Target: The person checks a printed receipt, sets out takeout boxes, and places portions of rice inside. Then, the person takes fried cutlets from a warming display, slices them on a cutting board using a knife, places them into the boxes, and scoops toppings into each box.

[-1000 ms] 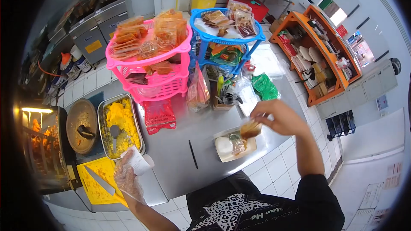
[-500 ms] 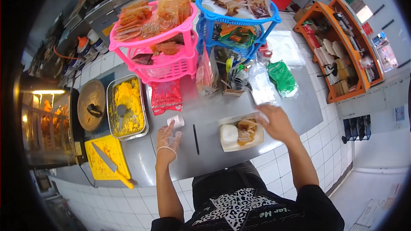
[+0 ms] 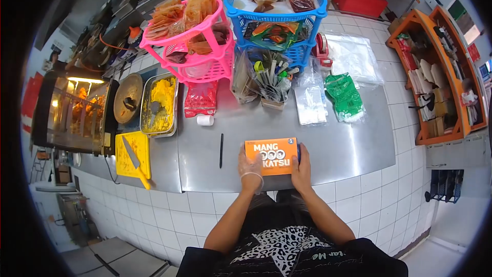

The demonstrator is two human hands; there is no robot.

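An orange food box with its lid closed lies at the front edge of the steel table. My left hand, in a clear plastic glove, grips its left side. My bare right hand holds the right side, thumb on the lid. The box hides its contents. To the left, a black pen lies on the table, and a small white paper roll is beside a red packet.
Pink and blue basket racks with sauce packets stand at the back. At left are a metal tray of yellow food and a knife on a yellow board. Green and clear bags lie at right.
The open box with rice and packets is now closed, showing its orange lid. My left hand has left the paper roll and moved right to the box; both hands now hold its sides.
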